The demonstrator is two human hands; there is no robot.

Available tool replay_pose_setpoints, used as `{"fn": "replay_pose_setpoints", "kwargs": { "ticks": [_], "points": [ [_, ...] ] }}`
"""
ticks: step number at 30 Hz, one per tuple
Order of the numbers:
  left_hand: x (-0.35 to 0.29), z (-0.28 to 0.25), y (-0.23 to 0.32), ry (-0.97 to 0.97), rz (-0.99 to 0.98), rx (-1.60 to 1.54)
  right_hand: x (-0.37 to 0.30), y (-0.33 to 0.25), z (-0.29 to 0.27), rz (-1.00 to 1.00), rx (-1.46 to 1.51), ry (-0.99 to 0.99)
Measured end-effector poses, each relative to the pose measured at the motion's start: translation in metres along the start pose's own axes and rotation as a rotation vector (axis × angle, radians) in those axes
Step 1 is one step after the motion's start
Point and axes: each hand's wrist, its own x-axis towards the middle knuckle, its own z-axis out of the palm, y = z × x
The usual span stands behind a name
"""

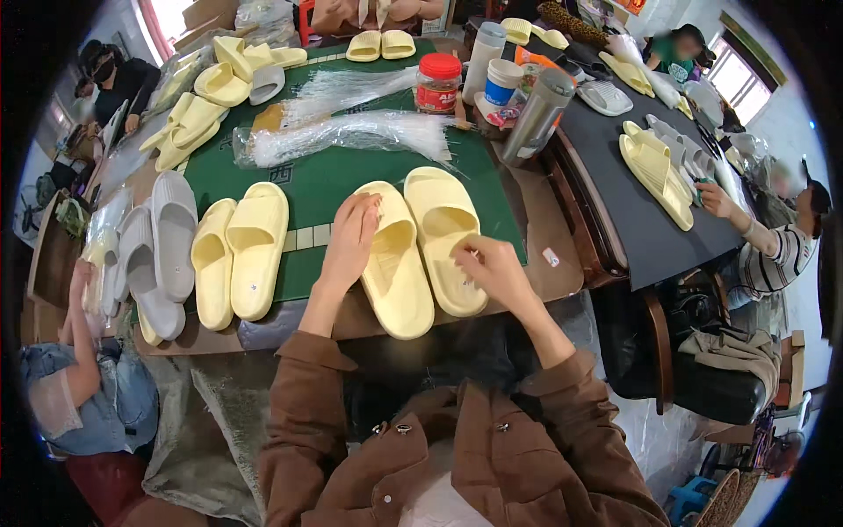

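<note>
Your head view looks out from the left of two fisheye cameras worn side by side on your head. It faces forward and steeply down: your brown jacket occupies the lower middle, nearest the lens, and your left hand and right hand appear near mid-frame at close range. The green mat extends away toward the top. Straight edges curve near the dark rim.

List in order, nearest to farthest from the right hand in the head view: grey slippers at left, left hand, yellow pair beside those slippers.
1. Left hand: left of the right hand.
2. Yellow pair: farther left, past the left hand.
3. Grey slippers: left again, beyond that pair.
</note>
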Motion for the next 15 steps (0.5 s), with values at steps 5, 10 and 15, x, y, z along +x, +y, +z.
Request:
{"fn": "replay_pose_setpoints", "kwargs": {
  "ticks": [5, 10, 15],
  "points": [
    [0.016, -0.003, 0.002, -0.042, 0.015, 0.016, -0.006, -0.019, -0.013, 0.01, -0.084, -0.088],
    [0.038, 0.012, -0.011, -0.083, -0.096, -0.042, -0.006, -0.064, -0.004, -0.002, 0.45, -0.397],
    [0.032, 0.006, 0.004, 0.138, 0.173, 0.012, -0.006, -0.076, 0.038, -0.51, 0.111, -0.343]
  ]
}}
